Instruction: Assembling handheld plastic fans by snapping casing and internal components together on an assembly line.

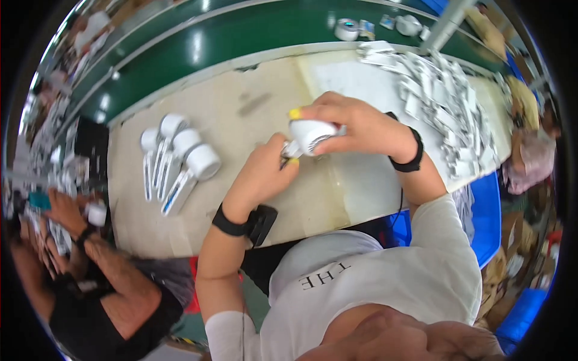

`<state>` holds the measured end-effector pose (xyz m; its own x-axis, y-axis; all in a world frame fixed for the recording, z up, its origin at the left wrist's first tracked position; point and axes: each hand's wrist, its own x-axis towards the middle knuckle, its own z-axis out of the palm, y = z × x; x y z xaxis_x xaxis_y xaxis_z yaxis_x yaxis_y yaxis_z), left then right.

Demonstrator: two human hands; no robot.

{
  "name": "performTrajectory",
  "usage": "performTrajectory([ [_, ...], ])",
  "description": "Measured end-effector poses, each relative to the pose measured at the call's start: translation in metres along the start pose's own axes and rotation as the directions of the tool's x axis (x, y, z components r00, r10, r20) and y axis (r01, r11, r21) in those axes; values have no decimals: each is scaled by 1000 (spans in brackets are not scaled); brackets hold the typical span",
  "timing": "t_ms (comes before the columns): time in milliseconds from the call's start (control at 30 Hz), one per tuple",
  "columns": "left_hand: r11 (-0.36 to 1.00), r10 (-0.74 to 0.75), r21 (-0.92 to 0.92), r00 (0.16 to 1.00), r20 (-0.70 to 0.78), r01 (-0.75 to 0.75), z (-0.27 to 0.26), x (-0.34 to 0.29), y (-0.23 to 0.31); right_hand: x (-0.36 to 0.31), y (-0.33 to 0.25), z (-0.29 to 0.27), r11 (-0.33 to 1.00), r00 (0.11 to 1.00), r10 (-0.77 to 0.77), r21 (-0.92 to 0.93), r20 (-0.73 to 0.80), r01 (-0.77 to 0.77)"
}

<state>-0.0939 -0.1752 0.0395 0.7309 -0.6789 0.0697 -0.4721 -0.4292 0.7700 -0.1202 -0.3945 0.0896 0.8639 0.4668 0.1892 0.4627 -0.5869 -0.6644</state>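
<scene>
My right hand [358, 127] grips a white rounded housing [310, 133] with slots along one side, above the middle of the table. My left hand [263, 172] is closed at the narrow lower-left end of that housing. A small pale part [292, 148] shows by its fingertips; its kind is not clear. Yellow covers show on a fingertip of each hand. To the left, several white round-headed devices with long flat handles [180, 144] lie side by side, their heads toward the far side.
A heap of white handle-shaped pieces [442, 102] covers the table's right side. Beyond the table [241, 90] runs a green conveyor [241, 36] carrying a round white device [347, 29]. A blue bin [486, 222] stands at right. A co-worker's arm [114, 259] is at left.
</scene>
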Motion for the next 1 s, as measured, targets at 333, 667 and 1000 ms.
performTrajectory([
  [333,980,-47,-192,996,71,60,10,2,5,-14,7,-5,999,1000,-21,-43,1,21],
  [667,673,22,-729,981,193,128,21,-6,14,-2,79,-54,890,991,130,437,27,-128],
  [1000,499,-129,-864,979,-160,-75,-13,12,-24,14,221,-135,562,892,408,-716,-195,-414],
])
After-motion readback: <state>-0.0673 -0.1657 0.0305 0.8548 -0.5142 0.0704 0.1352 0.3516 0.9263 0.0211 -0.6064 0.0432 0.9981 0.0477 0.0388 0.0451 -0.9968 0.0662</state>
